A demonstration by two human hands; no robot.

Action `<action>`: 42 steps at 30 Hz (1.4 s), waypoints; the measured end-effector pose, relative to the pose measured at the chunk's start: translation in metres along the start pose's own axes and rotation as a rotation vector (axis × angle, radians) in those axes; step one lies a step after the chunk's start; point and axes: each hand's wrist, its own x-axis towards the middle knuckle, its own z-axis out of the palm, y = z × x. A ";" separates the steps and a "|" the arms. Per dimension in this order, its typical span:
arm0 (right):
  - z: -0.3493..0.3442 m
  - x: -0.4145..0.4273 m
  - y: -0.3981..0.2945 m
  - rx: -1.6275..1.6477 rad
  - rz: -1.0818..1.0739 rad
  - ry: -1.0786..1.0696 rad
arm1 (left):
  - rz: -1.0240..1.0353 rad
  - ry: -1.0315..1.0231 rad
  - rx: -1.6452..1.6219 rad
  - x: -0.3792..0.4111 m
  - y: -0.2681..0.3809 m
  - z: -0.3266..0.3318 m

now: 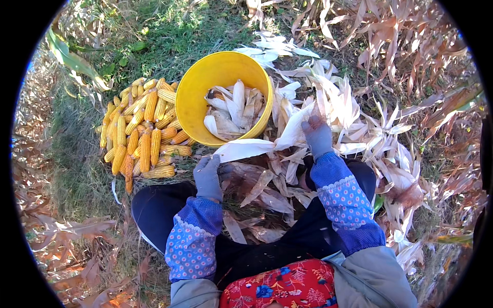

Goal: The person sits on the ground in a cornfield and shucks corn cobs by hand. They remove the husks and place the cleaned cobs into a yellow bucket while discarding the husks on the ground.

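My left hand (208, 175), in a grey glove, has its fingertips at the near end of a pale corn husk leaf (245, 149), just below a yellow bucket (188, 98). My right hand (317, 136), gloved the same way, holds a wide pale corn husk (294, 125) with brown silk at its end, to the right of the bucket. The two husk pieces meet between my hands. Inside the bucket lie several ears in dry husks (237, 109). Whether an ear is inside the husk in my right hand cannot be seen.
Husked yellow corn ears (144, 148) are piled on the grass left of the bucket. Stripped husks (339, 100) lie heaped from behind the bucket round to my right side, and more dry husks (269, 198) lie between my legs. Dry corn stalks and leaves (393, 34) stand around.
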 end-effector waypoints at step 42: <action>-0.013 -0.037 -0.053 -0.694 -0.817 -0.174 | 0.261 0.049 -0.016 -0.005 0.019 -0.003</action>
